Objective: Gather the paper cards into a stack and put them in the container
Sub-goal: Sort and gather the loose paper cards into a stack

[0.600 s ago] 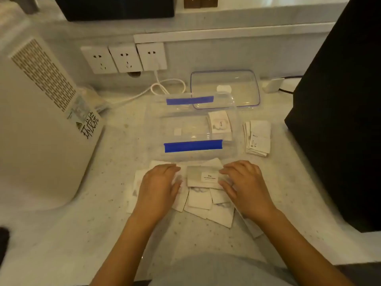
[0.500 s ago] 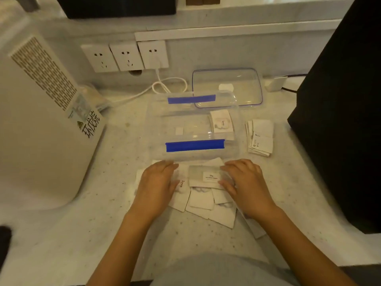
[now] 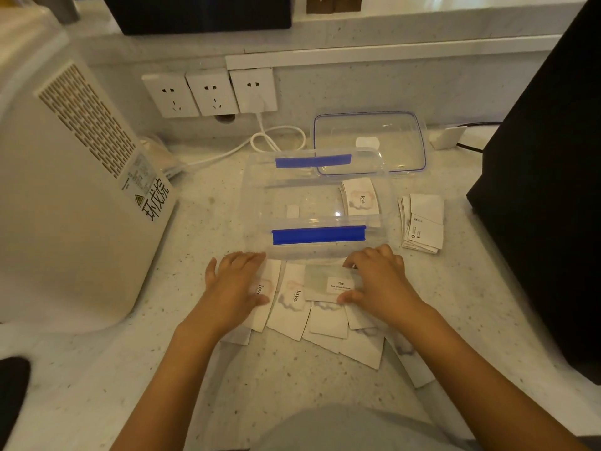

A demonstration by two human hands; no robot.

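Paper cards lie spread and overlapping on the speckled counter, just in front of the clear container, which already holds a small stack at its right end. The left hand lies flat, fingers together, on the left cards. The right hand pinches the grey printed card between thumb and fingertips. The spread runs left to right between both hands, so the gathering sweep is probably inward; a second stack waits nearer the right hand
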